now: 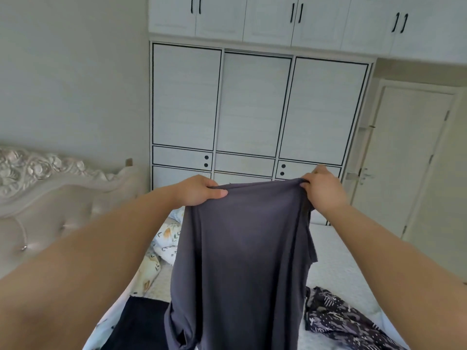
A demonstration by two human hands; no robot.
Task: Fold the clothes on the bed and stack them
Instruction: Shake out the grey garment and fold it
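**Grey garment held up over the bed**

A white wardrobe (257,104) fills the upper centre of the frame, a pale door (409,157) at right and a carved headboard (50,188) at left. Below, the bed (338,251) shows bare white cover at centre right. At centre, a grey garment (240,261) hangs with its long axis vertical, top edge stretched level, lower end running out of the bottom of the frame. The left hand (199,190) pinches its upper left corner, thumb over the cloth; the right hand (322,188) has its grip curled round the upper right corner. A patterned dark garment (338,317) lies crumpled at lower right, a folded black garment (141,322) at lower left, and floral bedding (161,246) sits behind the grey cloth, left of centre.
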